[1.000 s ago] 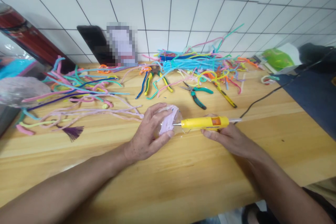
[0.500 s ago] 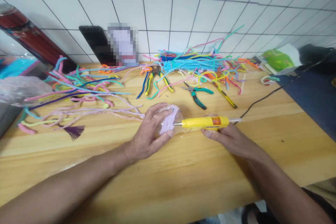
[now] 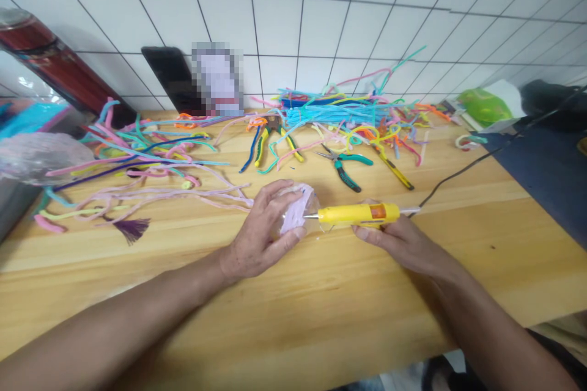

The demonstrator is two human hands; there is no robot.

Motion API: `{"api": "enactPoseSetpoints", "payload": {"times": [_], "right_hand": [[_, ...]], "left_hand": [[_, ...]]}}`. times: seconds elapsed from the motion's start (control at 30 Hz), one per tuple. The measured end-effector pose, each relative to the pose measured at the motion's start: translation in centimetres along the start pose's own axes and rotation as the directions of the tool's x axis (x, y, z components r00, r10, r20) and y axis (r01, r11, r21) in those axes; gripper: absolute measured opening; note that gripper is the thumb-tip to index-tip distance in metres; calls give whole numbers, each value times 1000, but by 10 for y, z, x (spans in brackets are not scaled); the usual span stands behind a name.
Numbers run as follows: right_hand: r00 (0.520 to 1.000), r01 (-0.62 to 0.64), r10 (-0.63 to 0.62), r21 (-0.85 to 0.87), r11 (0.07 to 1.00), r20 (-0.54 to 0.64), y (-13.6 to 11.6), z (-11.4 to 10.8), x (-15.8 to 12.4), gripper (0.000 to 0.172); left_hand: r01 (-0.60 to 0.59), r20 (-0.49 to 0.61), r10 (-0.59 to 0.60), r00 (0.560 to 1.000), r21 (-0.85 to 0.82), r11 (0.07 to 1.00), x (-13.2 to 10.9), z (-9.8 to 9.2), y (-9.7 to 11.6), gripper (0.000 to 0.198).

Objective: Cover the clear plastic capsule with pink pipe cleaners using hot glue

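Observation:
My left hand (image 3: 263, 232) is closed round a clear plastic piece with pale lilac pipe cleaner on it (image 3: 295, 211), thumb below and fingers above. A yellow glue gun (image 3: 353, 214) is gripped in my right hand (image 3: 398, 235), its metal tip touching or very near the lilac surface. A translucent glue stick pokes out of the gun's back end. Long lilac pipe cleaners (image 3: 178, 195) trail over the table to the left of my left hand.
Behind my hands lie teal-handled pliers (image 3: 346, 171), yellow-green pliers (image 3: 263, 145), a yellow cutter (image 3: 394, 168) and a pile of pipe cleaners (image 3: 330, 113). A black cable (image 3: 458, 171) runs to the right. A red flask (image 3: 59, 64) and a phone (image 3: 172, 79) stand at the left.

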State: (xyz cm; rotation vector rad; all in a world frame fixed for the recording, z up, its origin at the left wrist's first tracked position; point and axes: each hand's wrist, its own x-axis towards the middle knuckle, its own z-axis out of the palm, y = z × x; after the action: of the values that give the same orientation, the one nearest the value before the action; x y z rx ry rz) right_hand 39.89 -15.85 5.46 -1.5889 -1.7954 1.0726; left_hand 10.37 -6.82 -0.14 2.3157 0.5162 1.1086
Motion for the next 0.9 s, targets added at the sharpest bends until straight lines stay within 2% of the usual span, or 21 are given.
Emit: {"api": "enactPoseSetpoints", "payload": {"times": [0.17,0.37,0.53,0.9], "right_hand": [[999,46,-47,-67,997,-7,-9,-1,-3,29],[978,180,-195,-183,966,-69,-17,-1,-6,19],[944,299,-321,-217,929,-75,-20,0,-9,5],[943,294,-320,-214,931,-94,-23,1,-12,7]], "left_hand": [[9,0,-9,1000,3,1000,0,0,0,65],[4,-1,-4,1000,2,1000,0,0,0,66],[4,-3,-4,1000,2,1000,0,0,0,64],[20,2,-20,1000,15,1000,0,-1,1,65]]}}
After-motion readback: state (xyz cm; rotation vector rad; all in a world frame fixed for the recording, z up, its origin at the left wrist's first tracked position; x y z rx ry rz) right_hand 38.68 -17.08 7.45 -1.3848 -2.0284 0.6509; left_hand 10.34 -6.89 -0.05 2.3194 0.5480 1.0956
